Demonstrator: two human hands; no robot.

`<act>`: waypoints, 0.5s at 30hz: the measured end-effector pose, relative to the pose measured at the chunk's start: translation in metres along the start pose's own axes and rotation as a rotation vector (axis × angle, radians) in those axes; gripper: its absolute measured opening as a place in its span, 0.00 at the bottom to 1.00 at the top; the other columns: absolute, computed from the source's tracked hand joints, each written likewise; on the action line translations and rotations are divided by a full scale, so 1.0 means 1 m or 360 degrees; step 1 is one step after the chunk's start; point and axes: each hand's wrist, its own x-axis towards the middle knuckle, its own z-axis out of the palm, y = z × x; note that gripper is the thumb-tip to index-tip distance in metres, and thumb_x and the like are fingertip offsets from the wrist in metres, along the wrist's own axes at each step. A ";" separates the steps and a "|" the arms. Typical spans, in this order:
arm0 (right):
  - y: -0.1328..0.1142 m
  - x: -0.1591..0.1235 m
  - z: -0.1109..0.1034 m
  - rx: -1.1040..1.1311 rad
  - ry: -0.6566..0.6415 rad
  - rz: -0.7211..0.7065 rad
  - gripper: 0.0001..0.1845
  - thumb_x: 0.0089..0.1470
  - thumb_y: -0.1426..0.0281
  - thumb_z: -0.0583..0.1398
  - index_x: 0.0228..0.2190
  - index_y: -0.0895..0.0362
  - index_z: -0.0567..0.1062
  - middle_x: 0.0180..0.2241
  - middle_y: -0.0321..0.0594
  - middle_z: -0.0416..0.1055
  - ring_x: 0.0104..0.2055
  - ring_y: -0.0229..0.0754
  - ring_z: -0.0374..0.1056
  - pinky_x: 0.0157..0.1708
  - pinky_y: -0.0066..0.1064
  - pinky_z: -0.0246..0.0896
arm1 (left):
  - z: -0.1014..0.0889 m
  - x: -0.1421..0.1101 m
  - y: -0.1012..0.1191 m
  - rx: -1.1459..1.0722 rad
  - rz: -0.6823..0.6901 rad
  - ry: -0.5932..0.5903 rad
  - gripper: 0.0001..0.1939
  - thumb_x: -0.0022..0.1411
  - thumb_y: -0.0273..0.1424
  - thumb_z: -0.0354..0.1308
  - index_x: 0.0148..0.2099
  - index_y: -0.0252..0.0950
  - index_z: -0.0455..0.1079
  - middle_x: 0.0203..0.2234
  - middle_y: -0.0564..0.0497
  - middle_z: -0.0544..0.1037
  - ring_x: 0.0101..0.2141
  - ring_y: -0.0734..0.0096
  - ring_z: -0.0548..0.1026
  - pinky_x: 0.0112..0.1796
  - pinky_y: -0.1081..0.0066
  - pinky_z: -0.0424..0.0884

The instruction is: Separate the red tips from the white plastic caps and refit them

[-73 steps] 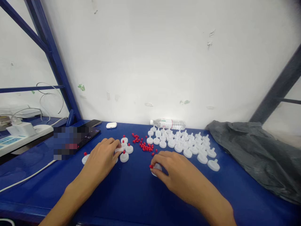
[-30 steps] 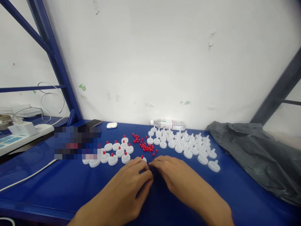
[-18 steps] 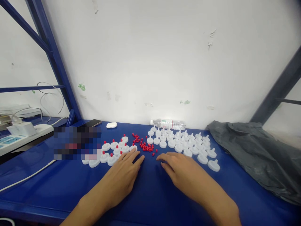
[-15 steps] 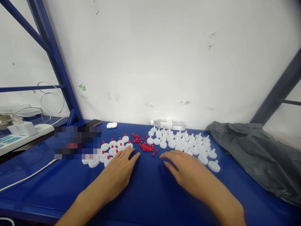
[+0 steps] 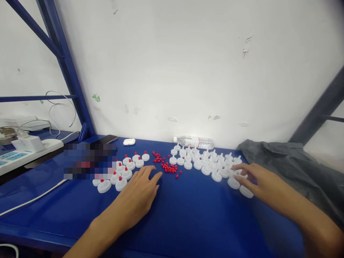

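My left hand (image 5: 141,186) hovers low over the table, fingers apart and nothing visible in them. To its left stand several white nozzle caps with red tips (image 5: 127,173). Beyond its fingertips lies a loose pile of small red tip caps (image 5: 170,168). On the right, my right hand (image 5: 249,177) reaches over the near right edge of a group of white nozzle caps (image 5: 198,164) with bare spouts. Its thumb and fingers are parted around the spouts there. Motion blur hides whether they touch one.
A clear plastic bottle (image 5: 196,142) lies against the wall behind the white caps. Dark grey sheeting (image 5: 285,161) covers the table's right side. At the left are a white earbud case (image 5: 129,142), a phone (image 5: 107,139), a white cable (image 5: 34,199) and a power strip (image 5: 16,157).
My right hand has moved right, from the table's middle to the near right white nozzle caps. The red-tipped caps by my left hand sit slightly farther left. My left hand stays nearly in place.
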 end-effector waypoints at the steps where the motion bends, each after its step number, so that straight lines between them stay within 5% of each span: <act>1: 0.007 0.000 0.000 0.0009 -0.0037 0.0056 0.23 0.59 0.54 0.54 0.47 0.51 0.78 0.39 0.47 0.77 0.40 0.53 0.74 0.42 0.42 0.68 | -0.001 0.000 0.007 -0.0018 0.0015 -0.0042 0.21 0.72 0.29 0.44 0.63 0.37 0.66 0.57 0.37 0.68 0.55 0.49 0.68 0.52 0.49 0.70; 6: 0.023 -0.004 0.004 0.0135 -0.0283 0.0237 0.18 0.52 0.54 0.59 0.41 0.49 0.79 0.34 0.42 0.79 0.35 0.50 0.74 0.36 0.38 0.67 | 0.000 0.001 0.032 -0.0036 0.0064 -0.0160 0.25 0.71 0.26 0.42 0.67 0.41 0.61 0.53 0.40 0.70 0.49 0.54 0.70 0.51 0.52 0.70; 15: 0.001 -0.012 0.002 0.0241 -0.0482 0.0320 0.16 0.43 0.57 0.67 0.35 0.51 0.80 0.37 0.40 0.78 0.35 0.47 0.73 0.34 0.34 0.64 | 0.002 0.031 0.037 0.0091 0.0071 -0.0249 0.22 0.73 0.29 0.43 0.66 0.34 0.62 0.52 0.39 0.72 0.49 0.53 0.73 0.47 0.55 0.75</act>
